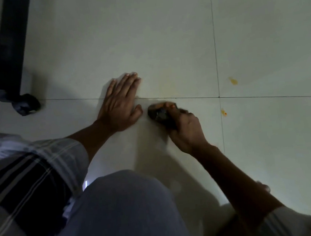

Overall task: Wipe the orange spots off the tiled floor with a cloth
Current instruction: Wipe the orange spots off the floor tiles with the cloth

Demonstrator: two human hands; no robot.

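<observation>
My right hand [187, 132] is shut on a dark, bunched cloth [159, 114] that presses on the pale tiled floor [143, 34] just below a grout line. An orange smear [169, 104] shows at the cloth's top edge, by my fingertips. My left hand [120, 104] lies flat on the floor, fingers spread, just left of the cloth and across the same grout line. To the right, one orange spot [233, 81] sits above the grout line and a smaller orange spot [223, 112] below it, both apart from the cloth.
A black furniture frame [11, 45] with a caster wheel [26, 104] stands at the upper left. My knee in grey trousers [121, 211] and a plaid sleeve [33, 175] fill the bottom. A wall base runs along the top right corner.
</observation>
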